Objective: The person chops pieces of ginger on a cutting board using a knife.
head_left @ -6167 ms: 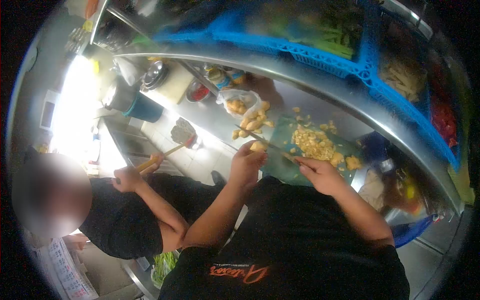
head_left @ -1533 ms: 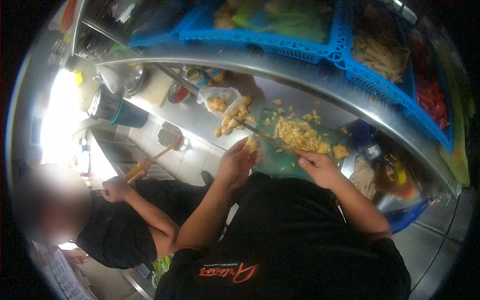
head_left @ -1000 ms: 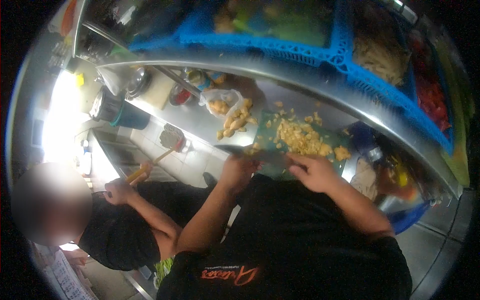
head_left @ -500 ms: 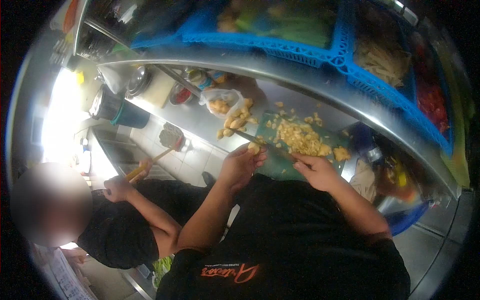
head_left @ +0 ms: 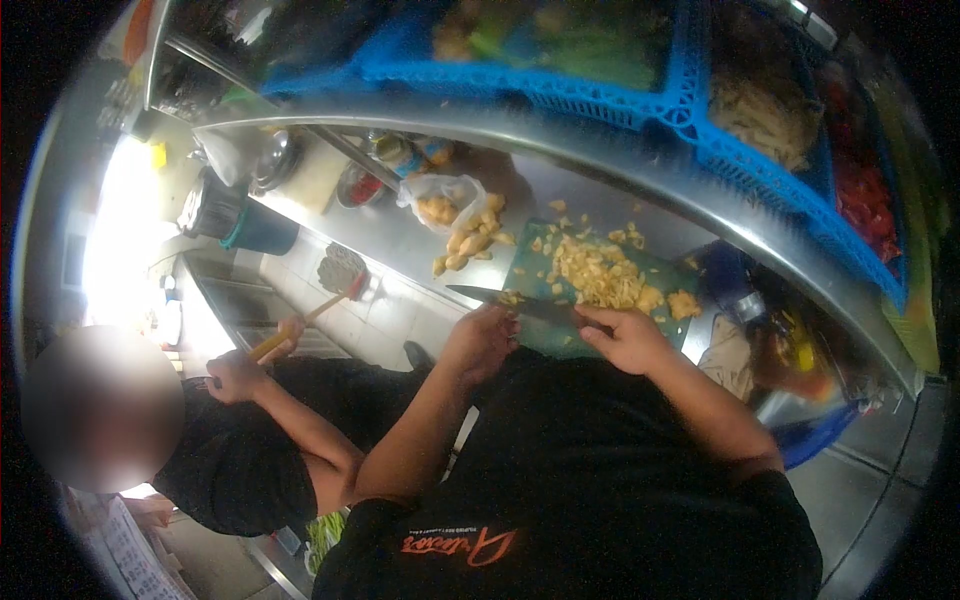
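Observation:
My right hand (head_left: 628, 338) grips the handle of a kitchen knife (head_left: 500, 295), its dark blade pointing left across the near edge of a green cutting board (head_left: 560, 342). My left hand (head_left: 483, 343) is closed just below the blade, fingers curled around a small piece of ginger (head_left: 510, 298), mostly hidden by fingers and knife. On the board lies a heap of chopped ginger (head_left: 600, 275). Uncut-looking ginger pieces (head_left: 470, 240) rest on the steel counter, left of the board, spilling from a white plastic bag (head_left: 462, 192).
A steel shelf edge (head_left: 600, 155) arcs over the counter, bearing blue crates (head_left: 690, 125) of vegetables. At left another person (head_left: 250, 440) holds a mop (head_left: 342, 272) above the tiled floor. A metal bowl (head_left: 357, 186) with red contents and a teal bucket (head_left: 262, 230) stand farther left.
The knife has swung to lie flatter, its tip shifting left and down. My left hand has lowered slightly, and its piece of ginger shows less.

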Demonstrator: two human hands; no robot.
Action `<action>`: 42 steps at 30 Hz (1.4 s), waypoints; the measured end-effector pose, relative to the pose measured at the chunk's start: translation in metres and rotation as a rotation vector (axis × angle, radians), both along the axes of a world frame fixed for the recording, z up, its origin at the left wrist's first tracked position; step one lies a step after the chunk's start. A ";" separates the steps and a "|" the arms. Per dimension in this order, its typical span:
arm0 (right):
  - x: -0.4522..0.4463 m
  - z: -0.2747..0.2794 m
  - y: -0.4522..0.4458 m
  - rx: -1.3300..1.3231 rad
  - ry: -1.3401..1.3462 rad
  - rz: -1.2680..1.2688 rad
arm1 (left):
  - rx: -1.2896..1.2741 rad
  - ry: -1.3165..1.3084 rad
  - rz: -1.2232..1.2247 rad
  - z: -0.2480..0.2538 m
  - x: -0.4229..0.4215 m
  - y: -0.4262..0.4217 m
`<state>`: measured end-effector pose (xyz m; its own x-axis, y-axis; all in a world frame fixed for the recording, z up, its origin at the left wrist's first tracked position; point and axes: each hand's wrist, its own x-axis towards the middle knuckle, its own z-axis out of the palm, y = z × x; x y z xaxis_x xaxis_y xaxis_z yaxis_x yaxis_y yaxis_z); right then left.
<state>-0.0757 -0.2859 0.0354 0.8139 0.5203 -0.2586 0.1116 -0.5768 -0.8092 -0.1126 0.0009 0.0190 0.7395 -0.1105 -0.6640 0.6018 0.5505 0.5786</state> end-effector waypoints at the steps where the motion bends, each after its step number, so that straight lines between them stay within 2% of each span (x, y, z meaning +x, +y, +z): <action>1: 0.000 -0.007 -0.001 -0.078 0.043 -0.028 | -0.046 -0.008 -0.008 -0.009 -0.002 0.001; 3: 0.006 -0.019 -0.003 -0.230 0.115 -0.081 | -0.099 -0.043 -0.012 0.000 0.001 -0.003; 7: 0.007 -0.022 -0.020 -0.099 0.166 -0.148 | -0.022 -0.112 0.028 0.030 0.003 -0.010; 14: 0.002 0.002 -0.013 0.121 0.239 -0.154 | 0.070 -0.236 0.026 0.031 0.015 -0.010; 20: -0.007 0.004 -0.007 0.236 0.154 -0.141 | 0.315 -0.282 0.015 0.036 0.019 -0.020; 24: -0.005 0.005 -0.009 0.259 0.207 -0.137 | 0.191 -0.302 0.069 0.041 0.018 -0.024; 30: -0.006 0.038 -0.001 0.112 0.133 -0.091 | 0.202 -0.238 0.047 0.045 0.018 -0.024; 35: -0.005 0.040 0.005 0.111 0.099 -0.053 | 0.155 -0.240 0.094 0.045 0.016 -0.030; 41: -0.004 0.051 0.009 0.081 0.035 -0.015 | 0.313 -0.222 -0.067 0.048 0.015 -0.027; 42: -0.004 0.048 0.009 0.091 0.009 -0.012 | 0.366 -0.321 -0.101 0.038 0.014 -0.023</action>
<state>-0.0793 -0.2766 0.0839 0.8181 0.5320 -0.2185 0.0972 -0.5023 -0.8592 -0.0989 -0.0225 0.0574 0.9107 0.0059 -0.4131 0.4013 0.2252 0.8878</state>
